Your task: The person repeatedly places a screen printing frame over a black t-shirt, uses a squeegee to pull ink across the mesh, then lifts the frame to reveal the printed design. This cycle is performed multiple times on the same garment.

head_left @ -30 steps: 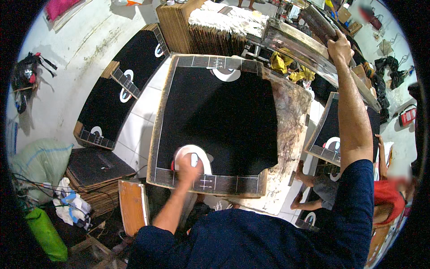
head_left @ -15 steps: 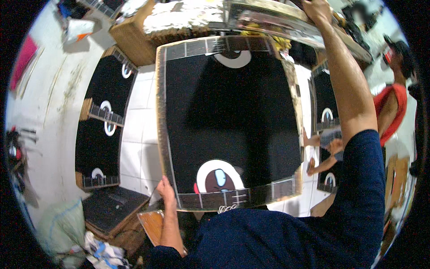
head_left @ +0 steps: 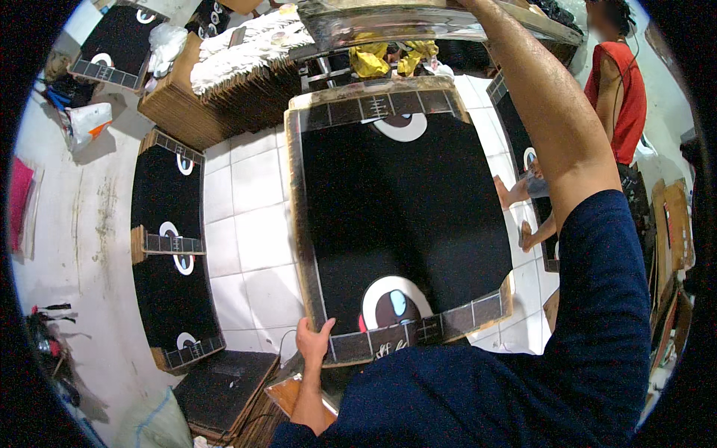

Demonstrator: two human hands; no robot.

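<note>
Tiled floor [head_left: 246, 216] shows widest along the board's left edge, up to a row of boards [head_left: 170, 299]; that side looks the roomiest for moving. The board [head_left: 407, 201] is printed side up in front of the person. Its near edge meets or stops just short of the shirt [head_left: 463, 388], I cannot tell which; a pull closer could catch cloth. The right arm [head_left: 545, 97] passes beyond the far-right corner; the right hand is out of view, its grip unknown. A co-worker [head_left: 620, 97] is past the right edge. Yellow plastic [head_left: 371, 61] crowds the far edge. The left hand [head_left: 314, 343] is clamped on the near-left corner; if only that corner is held, the board could twist. A rightward swing could knock the bare foot [head_left: 514, 192] there.
</note>
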